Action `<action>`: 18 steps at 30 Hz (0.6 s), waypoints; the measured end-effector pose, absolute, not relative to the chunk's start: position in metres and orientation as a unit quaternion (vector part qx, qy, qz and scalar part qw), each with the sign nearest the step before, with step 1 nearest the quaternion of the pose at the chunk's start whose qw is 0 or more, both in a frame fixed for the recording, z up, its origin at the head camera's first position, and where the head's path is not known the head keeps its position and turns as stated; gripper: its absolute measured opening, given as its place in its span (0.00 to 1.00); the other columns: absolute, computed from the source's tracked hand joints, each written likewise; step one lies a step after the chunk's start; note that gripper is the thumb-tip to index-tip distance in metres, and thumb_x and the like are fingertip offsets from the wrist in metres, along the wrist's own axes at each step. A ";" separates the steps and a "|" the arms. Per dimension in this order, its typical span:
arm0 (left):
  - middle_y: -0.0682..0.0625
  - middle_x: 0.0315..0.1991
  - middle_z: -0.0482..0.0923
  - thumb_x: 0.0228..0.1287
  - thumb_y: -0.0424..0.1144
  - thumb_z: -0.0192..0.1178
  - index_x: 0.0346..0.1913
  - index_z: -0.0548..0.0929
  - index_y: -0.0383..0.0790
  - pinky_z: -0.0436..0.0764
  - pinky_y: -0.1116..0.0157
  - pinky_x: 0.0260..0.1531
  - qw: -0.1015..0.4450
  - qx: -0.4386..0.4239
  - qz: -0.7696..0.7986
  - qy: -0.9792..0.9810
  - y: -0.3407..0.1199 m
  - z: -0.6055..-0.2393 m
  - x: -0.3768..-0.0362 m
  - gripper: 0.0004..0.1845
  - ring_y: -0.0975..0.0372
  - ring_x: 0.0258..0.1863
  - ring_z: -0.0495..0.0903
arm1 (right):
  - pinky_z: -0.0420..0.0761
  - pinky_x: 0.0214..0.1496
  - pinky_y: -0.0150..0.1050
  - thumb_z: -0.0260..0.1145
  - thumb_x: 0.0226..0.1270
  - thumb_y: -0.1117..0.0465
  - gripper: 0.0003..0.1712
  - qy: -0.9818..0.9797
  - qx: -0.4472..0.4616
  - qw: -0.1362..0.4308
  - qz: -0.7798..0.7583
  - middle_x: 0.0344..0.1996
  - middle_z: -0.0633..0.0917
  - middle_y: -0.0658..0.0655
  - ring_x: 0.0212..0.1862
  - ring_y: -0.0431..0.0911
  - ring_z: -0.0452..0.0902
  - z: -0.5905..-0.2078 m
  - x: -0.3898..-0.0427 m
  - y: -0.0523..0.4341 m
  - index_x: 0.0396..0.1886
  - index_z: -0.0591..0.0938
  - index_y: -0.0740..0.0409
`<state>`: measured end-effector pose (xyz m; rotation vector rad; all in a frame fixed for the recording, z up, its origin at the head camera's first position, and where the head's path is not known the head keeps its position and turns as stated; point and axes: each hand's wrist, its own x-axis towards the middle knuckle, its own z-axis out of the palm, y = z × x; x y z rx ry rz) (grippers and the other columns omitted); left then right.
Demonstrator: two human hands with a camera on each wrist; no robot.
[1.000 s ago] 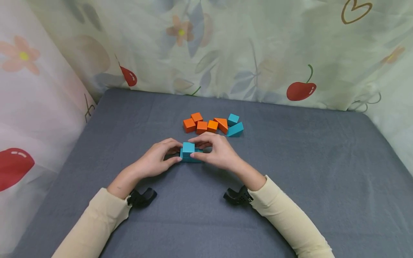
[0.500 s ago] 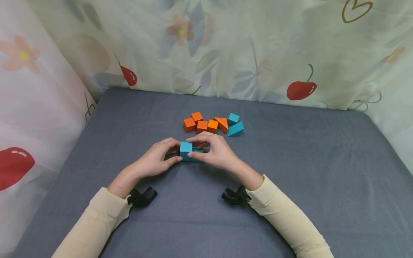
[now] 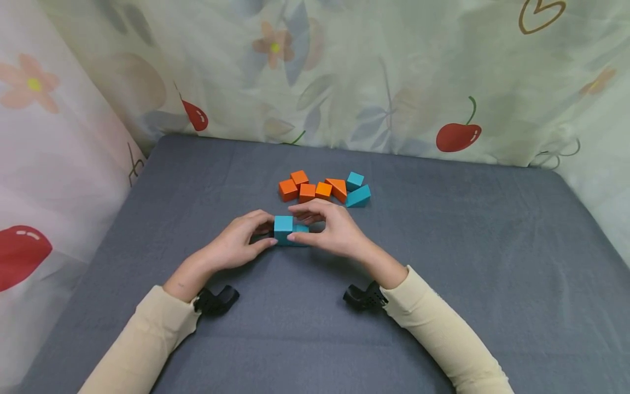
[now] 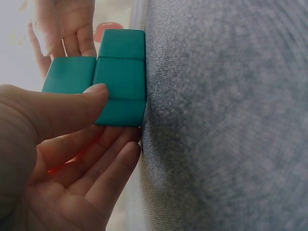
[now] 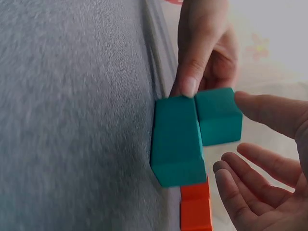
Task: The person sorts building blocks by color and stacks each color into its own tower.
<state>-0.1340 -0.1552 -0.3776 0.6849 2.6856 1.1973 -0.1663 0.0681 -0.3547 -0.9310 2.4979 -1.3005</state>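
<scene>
A blue cube point(image 3: 283, 224) sits on the left end of a low row of blue blocks point(image 5: 175, 125) on the grey cloth. My left hand point(image 3: 238, 241) holds the left end of this stack, thumb on the near side and fingers behind. In the left wrist view, its thumb point(image 4: 98, 94) presses where the cube and the lower row meet. My right hand point(image 3: 334, 227) is beside the cube with its fingers spread off it. Its thumb point(image 5: 262, 108) is close to the cube's edge; whether they touch I cannot tell.
Behind the stack lie several orange blocks point(image 3: 307, 191), including an orange triangular block point(image 3: 338, 189). To their right are a small blue block point(image 3: 355, 180) and a blue wedge point(image 3: 359, 196). A patterned curtain point(image 3: 374, 82) hangs at the table's far edge.
The blue cube shifted slightly left along the top of the row, my right hand moving with it. Then the right fingers opened away from the cube. My left hand stayed almost still.
</scene>
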 end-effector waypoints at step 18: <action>0.40 0.52 0.76 0.64 0.32 0.62 0.56 0.76 0.31 0.78 0.54 0.57 0.063 0.220 0.386 0.894 -0.156 -0.379 -0.134 0.18 0.50 0.54 0.78 | 0.81 0.52 0.47 0.68 0.62 0.60 0.18 0.858 -0.194 0.003 -0.476 0.47 0.83 0.59 0.47 0.50 0.80 -0.355 -0.195 0.109 0.50 0.83 0.63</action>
